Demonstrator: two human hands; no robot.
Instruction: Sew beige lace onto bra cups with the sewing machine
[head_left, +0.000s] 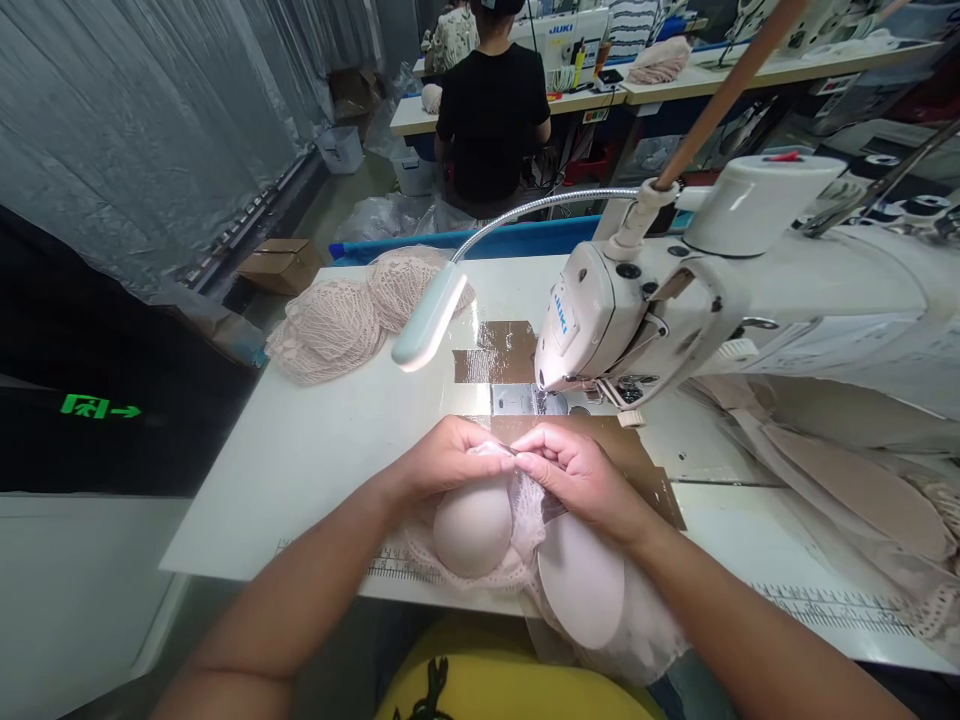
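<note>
Both my hands meet just in front of the sewing machine [675, 300]. My left hand [448, 456] pinches the lace edge of a pale pink padded bra [480, 530], its fingers closed over the top of the left cup. My right hand [574, 470] is also closed on the lace between the two cups, fingertips touching those of the left. The right cup [581, 590] hangs over the table's front edge toward my lap. The needle area and metal plate [525, 400] lie just beyond my fingers.
A bent lamp [429, 318] reaches over the white table [315, 450]. A pile of lace cups [352, 310] sits at the far left. Beige fabric pieces [847, 480] lie under the machine arm at right. Another person in black [491, 110] sits at a table behind.
</note>
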